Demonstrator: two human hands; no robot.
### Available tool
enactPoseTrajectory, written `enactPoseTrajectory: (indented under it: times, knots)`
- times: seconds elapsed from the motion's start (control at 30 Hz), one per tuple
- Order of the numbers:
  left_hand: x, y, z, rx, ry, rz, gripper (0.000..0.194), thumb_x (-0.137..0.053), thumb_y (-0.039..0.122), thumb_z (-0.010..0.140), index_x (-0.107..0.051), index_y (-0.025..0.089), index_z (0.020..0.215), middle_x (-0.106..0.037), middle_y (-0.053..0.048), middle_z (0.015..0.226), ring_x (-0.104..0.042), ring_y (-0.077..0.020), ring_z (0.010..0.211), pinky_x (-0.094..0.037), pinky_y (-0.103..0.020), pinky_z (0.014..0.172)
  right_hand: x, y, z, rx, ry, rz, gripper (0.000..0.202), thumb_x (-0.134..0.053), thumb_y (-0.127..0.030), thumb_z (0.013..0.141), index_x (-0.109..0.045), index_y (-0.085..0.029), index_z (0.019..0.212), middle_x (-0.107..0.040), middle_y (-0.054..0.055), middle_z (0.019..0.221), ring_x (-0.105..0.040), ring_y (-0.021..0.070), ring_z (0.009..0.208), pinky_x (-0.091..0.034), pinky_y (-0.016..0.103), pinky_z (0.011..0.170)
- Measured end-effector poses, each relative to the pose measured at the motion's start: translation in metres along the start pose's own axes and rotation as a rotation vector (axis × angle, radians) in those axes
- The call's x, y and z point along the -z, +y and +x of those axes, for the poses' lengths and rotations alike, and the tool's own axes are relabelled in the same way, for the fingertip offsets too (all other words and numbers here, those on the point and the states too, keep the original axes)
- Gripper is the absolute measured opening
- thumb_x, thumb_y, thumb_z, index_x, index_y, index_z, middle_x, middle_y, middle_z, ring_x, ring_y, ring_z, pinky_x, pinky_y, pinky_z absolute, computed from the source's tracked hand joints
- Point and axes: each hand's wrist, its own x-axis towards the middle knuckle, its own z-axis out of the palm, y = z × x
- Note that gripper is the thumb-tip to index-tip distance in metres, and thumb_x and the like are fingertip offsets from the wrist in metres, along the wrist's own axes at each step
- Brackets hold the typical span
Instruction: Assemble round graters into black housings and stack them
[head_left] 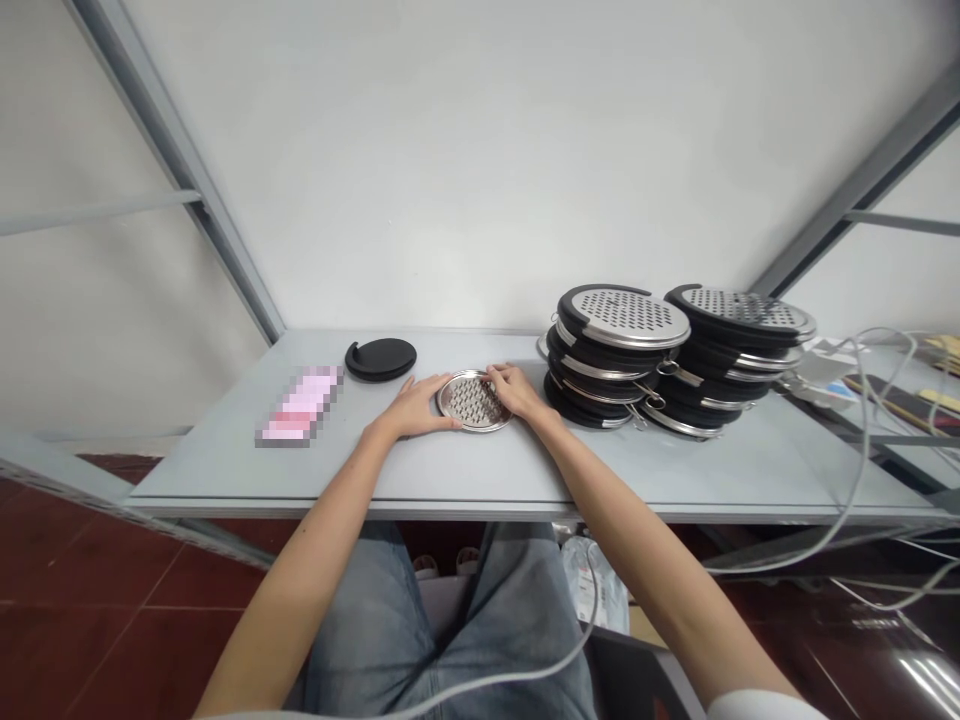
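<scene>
At the far left of the grey table (225, 470) lies a flat pinkish packet (300, 405), blurred so that its print cannot be read. Just behind and to its right, near the wall, sits a round black rubber ring (380, 358) with a small notch in its edge, lying flat and apart from everything else.

The left hand (414, 408) rests on the tabletop with its palm down, fingers loosely spread and curved, the fingertips touching the left rim of a round perforated metal disc (474, 401). The disc lies flat on the table, about midway along it and close to the front half, directly between the two hands. The right hand (516, 388) comes in from the other side; its fingers are bent and held close together, resting on the upper right edge of the disc, the thumb tucked toward the rim. Whether either hand actually pinches the rim or only steadies it cannot be told from this view.

Just beside the right hand stands a stack of assembled graters (619, 355), black rings and metal discs piled unevenly, with wire loops sticking out at the side. A second stack (735, 355) leans against it on the right, touching it. Further right, grey cables (862, 440) loop over the table edge, and a few flat items lie at the far corner, too small to identify
</scene>
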Motion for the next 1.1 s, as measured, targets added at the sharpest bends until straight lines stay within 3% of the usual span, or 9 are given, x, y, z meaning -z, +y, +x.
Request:
enactPoseTrajectory:
  times: [0.3, 0.53, 0.63, 0.83, 1.0, 1.1]
  knots:
    - [0.000, 0.002, -0.001, 0.006, 0.021, -0.019, 0.099, -0.069, 0.067, 0.065, -0.033, 0.025, 0.147, -0.038, -0.008, 0.152, -0.033, -0.0302, 0.140, -0.007, -0.051, 0.118, -0.002, 0.003, -0.003, -0.004, 0.036, -0.035, 0.050, -0.031, -0.043, 0.097, -0.075, -0.019, 0.101, -0.065, 0.006, 0.126, -0.055, 0.0222, 0.121, -0.037, 0.032, 0.104]
    - [-0.003, 0.000, 0.001, 0.016, 0.058, -0.009, 0.092, -0.065, 0.067, 0.071, -0.034, 0.024, 0.147, -0.036, -0.010, 0.153, -0.032, -0.0290, 0.141, -0.011, -0.050, 0.119, 0.000, -0.002, -0.006, 0.080, 0.052, -0.069, 0.056, -0.023, -0.043, 0.100, -0.072, -0.015, 0.106, -0.069, 0.010, 0.116, -0.061, 0.0224, 0.110, -0.041, 0.031, 0.099]
    - [-0.004, -0.001, 0.002, 0.009, 0.101, -0.008, 0.088, -0.063, 0.065, 0.074, -0.036, 0.022, 0.146, -0.035, -0.012, 0.153, -0.030, -0.0284, 0.142, -0.015, -0.048, 0.118, -0.001, -0.001, -0.006, 0.094, 0.093, -0.097, 0.054, -0.023, -0.043, 0.100, -0.066, -0.014, 0.117, -0.067, 0.012, 0.121, -0.058, 0.0234, 0.115, -0.039, 0.033, 0.101]
    - [-0.006, -0.002, 0.003, -0.021, 0.223, -0.039, 0.078, -0.061, 0.059, 0.080, -0.041, 0.017, 0.143, -0.038, -0.013, 0.151, -0.035, -0.0278, 0.140, -0.025, -0.041, 0.116, -0.002, -0.001, -0.007, 0.011, 0.167, -0.198, 0.054, -0.029, -0.042, 0.098, -0.048, -0.009, 0.137, -0.054, 0.015, 0.137, -0.045, 0.0242, 0.129, -0.032, 0.035, 0.109]
    - [-0.005, 0.000, 0.002, 0.001, 0.214, -0.047, 0.075, -0.060, 0.057, 0.081, -0.041, 0.019, 0.143, -0.038, -0.011, 0.151, -0.035, -0.0273, 0.140, -0.026, -0.041, 0.116, 0.000, -0.007, -0.002, -0.005, 0.196, -0.273, 0.054, -0.030, -0.038, 0.098, -0.041, -0.007, 0.140, -0.048, 0.018, 0.140, -0.041, 0.0255, 0.132, -0.030, 0.038, 0.111]
    - [-0.005, 0.001, 0.002, 0.022, 0.195, -0.040, 0.075, -0.059, 0.057, 0.082, -0.041, 0.017, 0.143, -0.039, -0.012, 0.151, -0.034, -0.0277, 0.140, -0.025, -0.041, 0.116, 0.001, -0.013, 0.007, -0.105, 0.229, -0.334, 0.055, -0.031, -0.037, 0.097, -0.041, -0.004, 0.139, -0.049, 0.021, 0.139, -0.042, 0.0286, 0.130, -0.030, 0.040, 0.110]
